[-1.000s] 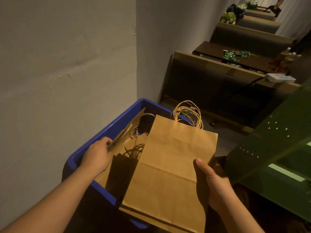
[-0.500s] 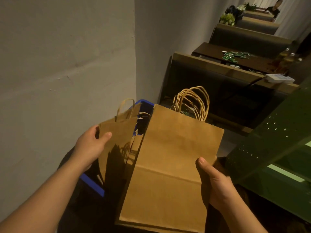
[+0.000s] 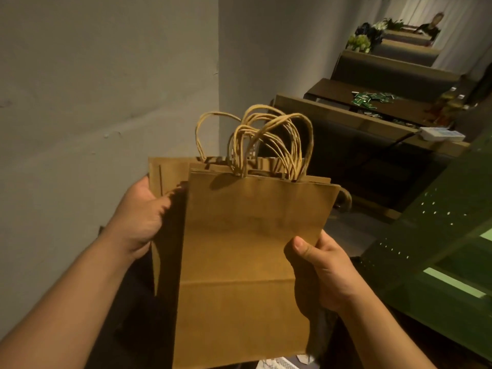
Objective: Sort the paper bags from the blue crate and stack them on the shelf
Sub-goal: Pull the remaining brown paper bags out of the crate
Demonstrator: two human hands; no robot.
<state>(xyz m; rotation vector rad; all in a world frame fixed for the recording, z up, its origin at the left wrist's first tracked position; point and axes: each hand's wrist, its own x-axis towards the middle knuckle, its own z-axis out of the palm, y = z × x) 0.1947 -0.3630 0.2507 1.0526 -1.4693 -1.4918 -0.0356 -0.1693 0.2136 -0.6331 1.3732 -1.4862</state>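
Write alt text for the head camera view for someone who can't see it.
Two hands hold flat brown paper bags upright: the right hand grips a stack of bags with twisted handles, while the left hand holds another bag just behind it, beside a grey wall.

Matt brown paper bags (image 3: 247, 249) with twisted paper-cord handles (image 3: 269, 145).

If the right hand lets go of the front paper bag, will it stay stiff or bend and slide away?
The front bag lies folded flat with a crease, so it probably bends easily. It looks light, as the right hand holds several bags by one edge. The smooth paper may slip; the left hand grips only the rear bag.
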